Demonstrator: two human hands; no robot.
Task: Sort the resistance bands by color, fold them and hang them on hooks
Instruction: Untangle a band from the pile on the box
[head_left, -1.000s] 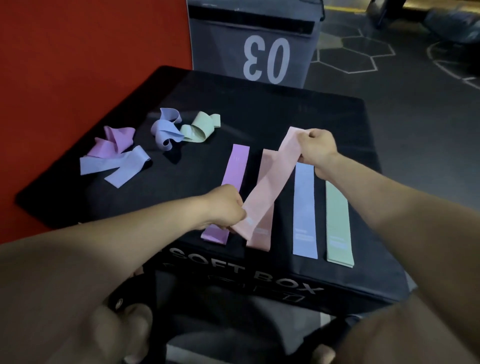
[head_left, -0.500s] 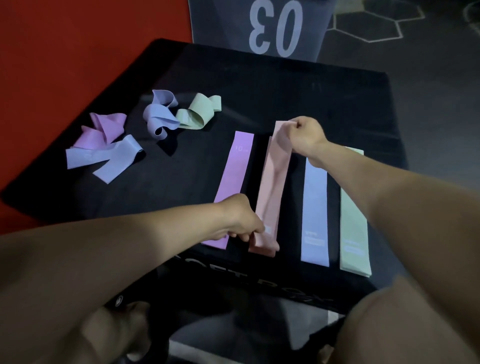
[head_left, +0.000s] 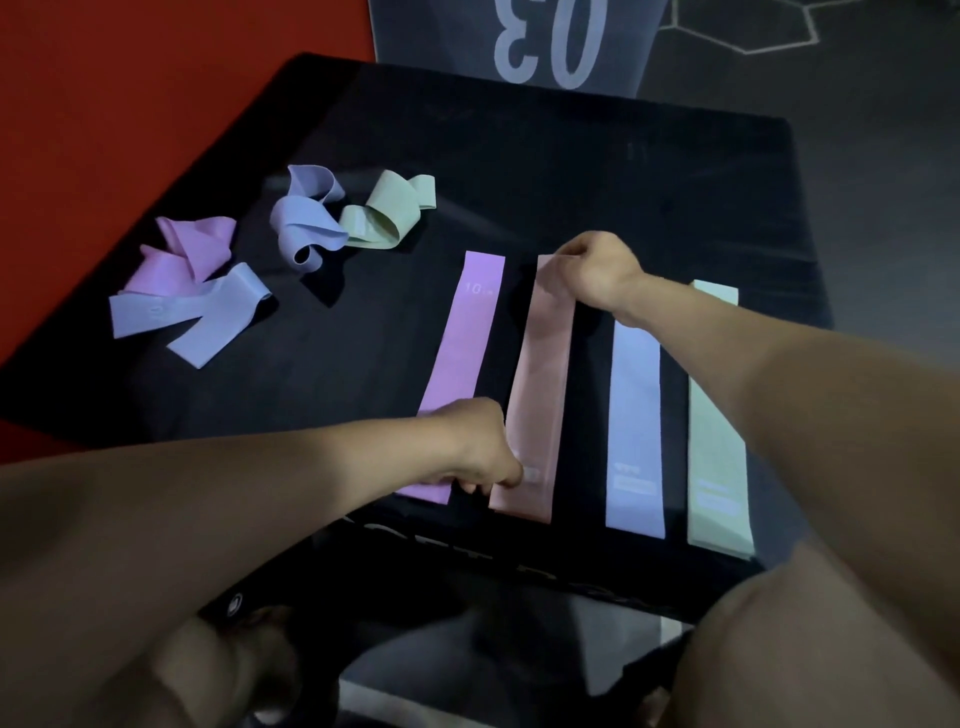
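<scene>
A pink band (head_left: 540, 384) lies flat on the black soft box (head_left: 597, 171), stacked on another pink one. My right hand (head_left: 597, 270) pinches its far end and my left hand (head_left: 483, 452) pinches its near end. Beside it lie a flat purple band (head_left: 462, 364) to the left, and a blue band (head_left: 636, 415) and a green band (head_left: 717, 431) to the right. Crumpled bands sit at the far left: a purple one (head_left: 187, 254), a blue one (head_left: 208, 317), another blue one (head_left: 306, 223) and a green one (head_left: 387, 213).
A red wall (head_left: 130, 104) rises on the left of the box. A grey box marked 03 (head_left: 545, 47) stands behind it. Dark gym floor (head_left: 872, 156) lies to the right. My knees show below the box's front edge.
The pink band was held slanted above the box; both hands have lowered it flat onto the other pink band, aligned with it. The camera has tilted down and closer.
</scene>
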